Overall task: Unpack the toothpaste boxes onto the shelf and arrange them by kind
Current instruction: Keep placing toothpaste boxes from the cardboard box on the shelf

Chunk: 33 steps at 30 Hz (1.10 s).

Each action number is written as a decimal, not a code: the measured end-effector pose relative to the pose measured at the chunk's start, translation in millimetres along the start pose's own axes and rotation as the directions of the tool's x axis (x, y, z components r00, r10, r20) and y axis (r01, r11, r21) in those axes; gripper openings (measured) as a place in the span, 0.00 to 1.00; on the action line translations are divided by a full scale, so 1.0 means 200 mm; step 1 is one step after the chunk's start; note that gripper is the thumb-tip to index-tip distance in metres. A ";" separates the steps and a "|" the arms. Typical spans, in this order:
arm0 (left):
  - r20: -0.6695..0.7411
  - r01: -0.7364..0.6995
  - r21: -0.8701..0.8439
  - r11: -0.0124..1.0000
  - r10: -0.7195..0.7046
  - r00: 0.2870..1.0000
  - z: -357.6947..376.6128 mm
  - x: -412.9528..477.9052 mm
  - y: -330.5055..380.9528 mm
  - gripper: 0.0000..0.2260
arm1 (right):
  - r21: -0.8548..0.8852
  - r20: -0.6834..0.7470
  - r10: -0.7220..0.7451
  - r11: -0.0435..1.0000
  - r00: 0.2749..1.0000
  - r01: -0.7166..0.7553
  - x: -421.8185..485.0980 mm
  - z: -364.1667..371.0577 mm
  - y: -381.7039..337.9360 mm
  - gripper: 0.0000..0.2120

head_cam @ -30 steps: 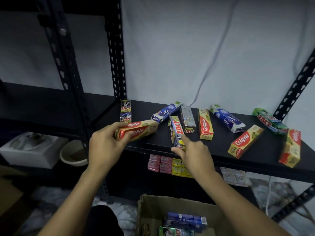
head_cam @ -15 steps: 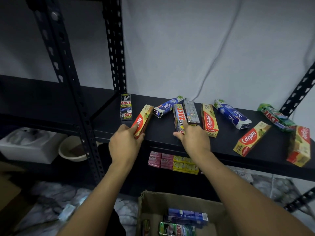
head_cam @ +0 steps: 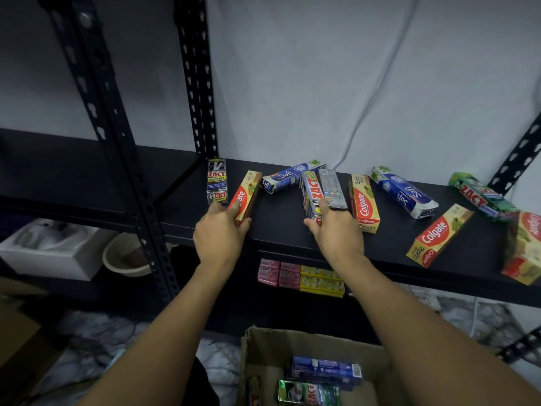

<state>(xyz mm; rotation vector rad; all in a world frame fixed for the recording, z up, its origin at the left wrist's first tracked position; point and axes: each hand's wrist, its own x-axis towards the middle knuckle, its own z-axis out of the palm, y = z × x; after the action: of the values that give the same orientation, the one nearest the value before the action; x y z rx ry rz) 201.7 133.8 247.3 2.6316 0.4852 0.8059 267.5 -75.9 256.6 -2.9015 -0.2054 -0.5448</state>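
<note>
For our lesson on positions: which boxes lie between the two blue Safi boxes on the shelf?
Head view shows three: the Zact box in the right hand, a grey box, then a Colgate box.

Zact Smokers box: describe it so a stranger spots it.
Find the cluttered black shelf. At its left end, by the upright post, lies the Zact Smokers box. It alone is black; the neighbouring Colgate box is red.

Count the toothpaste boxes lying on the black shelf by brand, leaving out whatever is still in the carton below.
Colgate box: 4
Zact box: 3
Safi box: 2
Grey box, brand unreadable: 1
Total: 10
</note>
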 end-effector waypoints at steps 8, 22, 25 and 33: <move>-0.032 0.005 0.001 1.000 -0.005 0.999 0.00 0.05 -0.04 0.22 | 0.010 -0.035 0.017 1.000 0.999 -0.017 -0.02 0.02 0.00 0.30; 0.013 -0.088 -0.110 0.990 0.090 0.996 0.00 0.04 -0.09 0.25 | 0.104 -0.087 0.019 0.995 0.996 -0.010 -0.05 0.05 0.01 0.32; 0.011 -0.112 -0.112 0.987 0.113 0.993 0.00 0.01 -0.09 0.26 | 0.137 -0.086 0.027 0.991 0.996 -0.015 -0.06 0.04 0.01 0.32; -0.016 -0.056 -0.052 0.997 0.055 0.998 0.03 0.01 -0.04 0.24 | 0.147 -0.051 0.015 0.989 0.999 -0.007 -0.08 0.03 0.00 0.33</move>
<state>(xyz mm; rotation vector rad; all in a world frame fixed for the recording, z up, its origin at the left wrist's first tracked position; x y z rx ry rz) 206.0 139.9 240.8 2.6031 0.3914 0.8438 255.1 -77.1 244.5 -2.7406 -0.2124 -0.5776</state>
